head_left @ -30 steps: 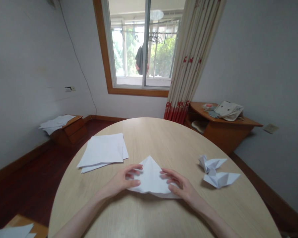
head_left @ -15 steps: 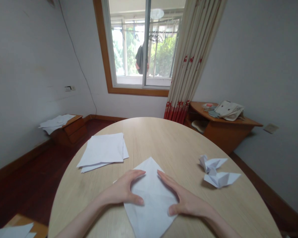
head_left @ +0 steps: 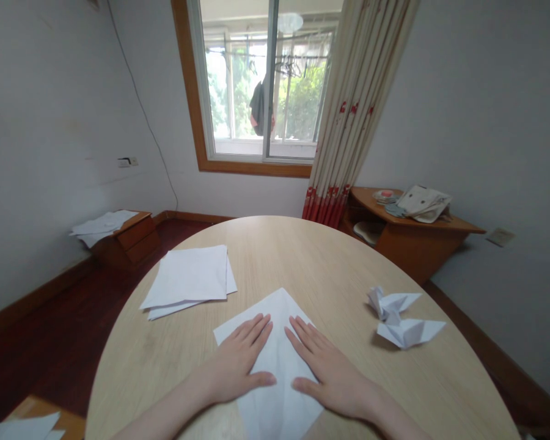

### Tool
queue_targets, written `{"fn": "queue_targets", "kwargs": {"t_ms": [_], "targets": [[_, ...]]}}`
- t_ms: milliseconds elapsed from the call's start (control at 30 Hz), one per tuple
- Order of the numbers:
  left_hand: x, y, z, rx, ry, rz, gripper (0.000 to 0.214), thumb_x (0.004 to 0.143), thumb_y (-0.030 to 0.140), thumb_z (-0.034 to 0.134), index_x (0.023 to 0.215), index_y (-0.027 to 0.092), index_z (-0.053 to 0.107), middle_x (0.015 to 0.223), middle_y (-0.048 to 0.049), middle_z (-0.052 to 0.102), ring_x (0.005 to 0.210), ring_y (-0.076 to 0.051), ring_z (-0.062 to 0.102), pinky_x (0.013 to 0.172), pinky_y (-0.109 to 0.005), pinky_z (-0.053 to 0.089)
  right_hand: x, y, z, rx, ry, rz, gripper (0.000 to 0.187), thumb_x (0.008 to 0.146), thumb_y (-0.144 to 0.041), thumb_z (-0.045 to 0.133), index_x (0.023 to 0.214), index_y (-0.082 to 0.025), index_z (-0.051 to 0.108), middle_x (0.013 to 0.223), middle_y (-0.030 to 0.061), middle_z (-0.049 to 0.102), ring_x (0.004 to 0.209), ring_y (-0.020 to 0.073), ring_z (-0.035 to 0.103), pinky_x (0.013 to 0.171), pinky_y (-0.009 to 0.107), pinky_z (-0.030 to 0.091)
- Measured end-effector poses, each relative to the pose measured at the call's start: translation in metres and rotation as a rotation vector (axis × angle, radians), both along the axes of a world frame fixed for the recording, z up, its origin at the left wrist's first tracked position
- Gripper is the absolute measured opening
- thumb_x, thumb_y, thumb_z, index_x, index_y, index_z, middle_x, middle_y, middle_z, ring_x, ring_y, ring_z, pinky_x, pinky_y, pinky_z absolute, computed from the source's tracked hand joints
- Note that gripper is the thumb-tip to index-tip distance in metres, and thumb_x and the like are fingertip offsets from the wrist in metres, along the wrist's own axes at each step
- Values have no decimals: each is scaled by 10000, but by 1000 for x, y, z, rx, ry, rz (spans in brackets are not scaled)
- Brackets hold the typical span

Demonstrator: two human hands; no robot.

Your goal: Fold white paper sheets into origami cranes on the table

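1. The left hand (head_left: 238, 366) lies palm down on the left half of a white sheet (head_left: 279, 308). Its grip is open and holds nothing. The fingers stretch forward, slightly apart, and the thumb points right across the paper.
2. The right hand (head_left: 325, 370) lies the same way on the right half. Its grip is also open and flat, with the fingers spread and the thumb pointing left. The two thumb tips are near each other but apart, with a strip of paper between them.
3. The sheet lies unfolded on the table (head_left: 302, 256), turned like a diamond. Its far corner points toward the window (head_left: 266, 85), and its left corner shows beside the left fingers. Its near end runs off the bottom of the view, and the right hand covers its right corner. Faint creases cross it.
4. The table is light wood with a rounded edge.
5. A stack (head_left: 190, 278) of white sheets lies on the table, farther off and to the left, well apart from the left hand.
6. Two folded paper figures (head_left: 401, 318) sit close together on the right of the table, well apart from the right hand.
7. Beyond the table, a curtain (head_left: 357, 104) hangs beside the window. A cabinet (head_left: 412, 244) on the right carries a bag (head_left: 424, 203). A low chest (head_left: 131, 235) on the left holds loose papers (head_left: 98, 223).
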State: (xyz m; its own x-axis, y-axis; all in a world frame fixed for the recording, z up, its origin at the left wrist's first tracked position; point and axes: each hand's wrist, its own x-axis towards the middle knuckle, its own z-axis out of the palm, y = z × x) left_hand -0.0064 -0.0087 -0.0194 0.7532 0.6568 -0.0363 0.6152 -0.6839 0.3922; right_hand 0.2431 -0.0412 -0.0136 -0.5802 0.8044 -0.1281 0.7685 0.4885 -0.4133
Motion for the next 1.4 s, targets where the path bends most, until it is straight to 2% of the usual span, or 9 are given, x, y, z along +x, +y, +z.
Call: {"fn": "queue_targets", "kwargs": {"t_ms": [133, 333, 533, 667, 800, 900, 1133, 1300, 1400], "targets": [[0, -1, -3, 44, 27, -26, 804, 913, 631, 381, 1502, 171, 86, 1547, -129, 81, 1424, -282, 66, 1141, -485, 161, -1, -2, 2, 26, -4, 0, 723, 922, -538, 423, 1486, -208, 115, 1552, 88, 25, 1427, 253, 14, 1159, 487, 119], [-1, 0, 0, 81, 17, -44, 834, 884, 617, 469, 1494, 149, 145, 1539, -144, 125, 1418, -286, 105, 1140, -485, 182, 1, -5, 7, 21, -12, -23, 713, 895, -554, 474, 1477, -257, 188, 1549, 88, 68, 1424, 285, 72, 1136, 524, 178], [1, 2, 2, 225, 2, -53, 663, 902, 483, 548, 1451, 213, 292, 1510, -123, 269, 1401, -280, 210, 1123, -532, 210, -1, -8, 18, 125, -111, -132, 564, 880, -413, 575, 1399, -254, 423, 1490, 122, 336, 1347, 330, 336, 1053, 534, 344], [0, 5, 2, 318, -13, -9, 530, 882, 362, 624, 1360, 227, 440, 1470, -95, 373, 1360, -280, 320, 1103, -530, 269, -1, -8, 23, 219, -96, -116, 404, 897, -286, 554, 1294, -215, 561, 1402, 122, 480, 1219, 322, 497, 985, 525, 432], [-4, 10, -2, 379, -93, 38, 388, 885, 260, 626, 1264, 233, 542, 1393, -82, 487, 1273, -268, 442, 1038, -488, 384, 1, -9, 24, 239, -20, -20, 342, 915, -246, 509, 1233, -174, 613, 1436, 107, 433, 1313, 291, 404, 1074, 495, 356], [-5, 14, -7, 411, -119, 64, 317, 887, 205, 613, 1204, 212, 590, 1322, -84, 557, 1186, -271, 510, 961, -464, 457, 1, -9, 26, 158, 39, 38, 347, 924, -243, 489, 1243, -174, 605, 1437, 96, 419, 1344, 265, 359, 1120, 482, 291], [-3, 14, -13, 417, -207, 55, 292, 936, 106, 451, 1135, 208, 639, 1163, -73, 651, 997, -226, 589, 827, -387, 522, 3, -10, 24, -50, 127, 7, 477, 901, -317, 532, 1363, -217, 469, 1465, 72, 357, 1370, 247, 303, 1131, 436, 272], [-5, 14, -11, 304, -240, -9, 397, 931, 60, 375, 1205, 224, 610, 1196, -41, 646, 1032, -199, 584, 884, -346, 502, 5, -10, 20, -126, 104, -8, 932, 696, -551, 724, 1444, -190, 300, 1510, 110, 224, 1397, 292, 214, 1152, 454, 197], [-5, 14, -8, 264, -274, -18, 345, 960, 127, 399, 1213, 229, 609, 1203, -30, 648, 1057, -197, 582, 905, -338, 498, 6, -10, 20, -158, 91, 34, 1098, 588, -563, 782, 1459, -161, 248, 1521, 136, 172, 1404, 322, 167, 1150, 478, 174]]}}
